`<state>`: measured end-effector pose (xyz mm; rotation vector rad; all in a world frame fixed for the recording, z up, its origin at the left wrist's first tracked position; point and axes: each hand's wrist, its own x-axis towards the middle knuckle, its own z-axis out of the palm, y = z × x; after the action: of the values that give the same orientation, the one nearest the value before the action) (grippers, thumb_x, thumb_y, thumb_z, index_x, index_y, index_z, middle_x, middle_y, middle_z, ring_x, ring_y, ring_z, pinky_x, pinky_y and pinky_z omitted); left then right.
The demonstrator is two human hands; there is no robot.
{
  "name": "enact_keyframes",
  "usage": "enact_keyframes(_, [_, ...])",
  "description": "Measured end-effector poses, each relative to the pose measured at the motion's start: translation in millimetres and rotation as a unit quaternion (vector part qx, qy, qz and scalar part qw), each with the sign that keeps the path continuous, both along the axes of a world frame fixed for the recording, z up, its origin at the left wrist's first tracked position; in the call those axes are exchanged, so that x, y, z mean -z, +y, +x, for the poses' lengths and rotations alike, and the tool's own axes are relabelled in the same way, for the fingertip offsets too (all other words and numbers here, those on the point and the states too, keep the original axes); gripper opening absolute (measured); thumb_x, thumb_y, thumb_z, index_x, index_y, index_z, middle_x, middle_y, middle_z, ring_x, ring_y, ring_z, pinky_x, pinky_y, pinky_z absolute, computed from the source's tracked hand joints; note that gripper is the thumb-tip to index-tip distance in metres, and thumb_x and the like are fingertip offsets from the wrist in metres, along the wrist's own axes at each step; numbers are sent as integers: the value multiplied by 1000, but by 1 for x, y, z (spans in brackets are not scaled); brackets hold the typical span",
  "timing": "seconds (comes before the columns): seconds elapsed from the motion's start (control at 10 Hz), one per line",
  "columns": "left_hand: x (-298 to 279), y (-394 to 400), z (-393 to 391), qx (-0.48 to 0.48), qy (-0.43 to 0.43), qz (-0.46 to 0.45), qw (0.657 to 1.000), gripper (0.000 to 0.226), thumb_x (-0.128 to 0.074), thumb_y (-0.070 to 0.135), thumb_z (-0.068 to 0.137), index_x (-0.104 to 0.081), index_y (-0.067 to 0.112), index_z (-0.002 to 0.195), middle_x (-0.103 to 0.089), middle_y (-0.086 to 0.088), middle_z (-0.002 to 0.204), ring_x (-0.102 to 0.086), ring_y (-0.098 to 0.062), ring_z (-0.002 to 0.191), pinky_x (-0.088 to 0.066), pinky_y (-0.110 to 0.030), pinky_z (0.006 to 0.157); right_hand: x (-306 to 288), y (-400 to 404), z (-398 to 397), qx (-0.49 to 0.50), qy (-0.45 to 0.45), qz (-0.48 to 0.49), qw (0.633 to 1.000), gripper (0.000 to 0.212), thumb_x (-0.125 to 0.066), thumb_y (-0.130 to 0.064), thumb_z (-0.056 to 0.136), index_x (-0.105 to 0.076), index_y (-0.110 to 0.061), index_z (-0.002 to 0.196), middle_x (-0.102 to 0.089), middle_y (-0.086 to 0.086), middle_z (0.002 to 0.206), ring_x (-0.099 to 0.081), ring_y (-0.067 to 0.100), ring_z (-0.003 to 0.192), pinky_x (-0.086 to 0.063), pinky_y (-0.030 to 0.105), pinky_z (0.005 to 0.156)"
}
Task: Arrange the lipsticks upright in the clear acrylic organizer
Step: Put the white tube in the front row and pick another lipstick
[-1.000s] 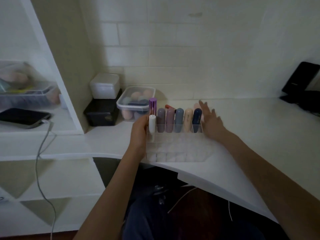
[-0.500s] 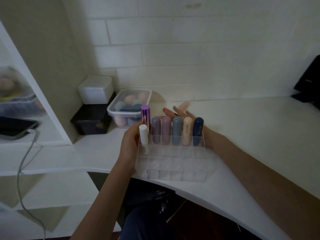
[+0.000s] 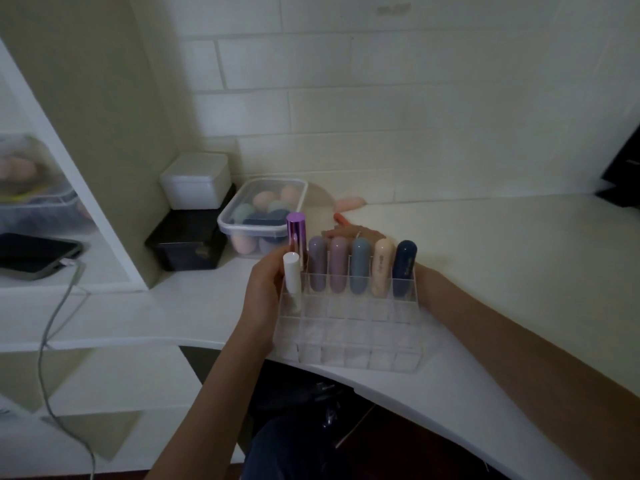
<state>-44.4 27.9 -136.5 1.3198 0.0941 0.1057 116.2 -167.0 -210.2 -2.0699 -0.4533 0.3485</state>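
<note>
The clear acrylic organizer [image 3: 356, 341] sits at the desk's front edge. Its back row holds several upright lipsticks: metallic purple [image 3: 296, 233], grey-mauve [image 3: 317, 266], pink [image 3: 338, 266], blue [image 3: 360, 268], peach [image 3: 382, 270] and navy [image 3: 404, 270]. A white lipstick [image 3: 291, 277] stands in the leftmost cell of the row in front, with my left hand [image 3: 263, 296] closed around it at the organizer's left side. My right hand [image 3: 349, 233] reaches behind the organizer and is mostly hidden. Its fingers lie by a red-orange lipstick [image 3: 340, 218] lying on the desk. A peach-pink lipstick [image 3: 349, 203] lies by the wall.
A lidded clear tub of makeup sponges [image 3: 263, 209] stands behind the organizer on the left, beside a white box [image 3: 195, 180] stacked on a black box [image 3: 187, 244]. A shelf unit with a phone [image 3: 34, 254] and cable is on the left. A dark object [image 3: 623, 168] sits at the far right.
My right hand has moved from the organizer's right side to behind it, toward the lipsticks lying on the desk. My left hand has stayed on the white lipstick. The view came closer.
</note>
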Motion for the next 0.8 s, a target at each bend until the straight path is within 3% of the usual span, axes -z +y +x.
enact_keyframes(0.1, [0, 0, -1, -12, -1, 12, 1000, 39, -47, 27, 89, -72, 25, 59, -68, 2, 64, -58, -20, 77, -43, -37, 81, -16, 4, 6, 59, -100, -49, 992, 25, -47, -21, 93, -69, -32, 90, -72, -16, 89, -64, -13, 86, -51, 32, 97])
enact_keyframes(0.2, [1, 1, -1, -14, -4, 24, 1000, 36, -48, 29, 89, -72, 25, 62, -68, 0, 67, -59, -24, 81, -44, -40, 83, -62, 33, -42, 49, 5, 63, 997, 20, -50, -34, 92, -64, -47, 89, -62, -25, 98, -61, -7, 93, -44, 43, 103])
enact_keyframes(0.3, [2, 1, 1, -16, 7, 26, 1000, 35, -50, 31, 86, -72, 25, 61, -68, -1, 66, -59, -25, 80, -43, -39, 82, -62, 29, -47, 63, 46, 167, 983, 22, -43, -11, 97, -58, -26, 106, -53, -9, 96, -59, 7, 84, -48, 18, 83])
enact_keyframes(0.4, [5, 2, 3, -15, 4, 35, 999, 29, -52, 36, 80, -72, 24, 62, -67, -2, 68, -58, -25, 80, -42, -41, 83, -69, 27, -54, 58, 36, 218, 974, 31, -50, -40, 94, -62, -15, 107, -66, 13, 107, -61, 27, 102, -46, 22, 80])
enact_keyframes(0.5, [5, 2, 3, -15, 7, 34, 999, 26, -53, 38, 77, -71, 23, 64, -67, -4, 70, -57, -26, 81, -42, -41, 82, -60, 15, -46, 110, -47, 228, 966, 30, -46, -35, 97, -51, -28, 126, -65, 9, 116, -62, 23, 108, -49, 31, 94])
enact_keyframes(0.6, [4, 1, 3, -29, 3, 46, 999, 31, -50, 28, 87, -69, 21, 64, -67, -3, 67, -58, -24, 77, -43, -37, 79, -53, -7, -41, 183, -149, 166, 957, 36, -34, -15, 102, -41, -19, 137, -47, 0, 137, -42, 20, 133, -31, 22, 103])
enact_keyframes(0.7, [5, 3, 3, -24, -11, 59, 998, 27, -49, 27, 87, -68, 20, 69, -66, -7, 72, -57, -25, 78, -43, -39, 79, -47, -7, -33, 138, -144, 100, 975, 39, -36, -26, 101, -34, -30, 140, -26, -2, 155, -19, 20, 145, -15, 34, 118])
enact_keyframes(0.8, [8, 6, 5, -22, -27, 76, 996, 23, -50, 32, 81, -68, 18, 74, -65, -13, 79, -56, -28, 82, -44, -44, 81, -47, 7, -31, 81, -137, 34, 987, 28, -30, -49, 99, -35, -67, 119, -27, -19, 152, -6, 12, 147, -1, 46, 120])
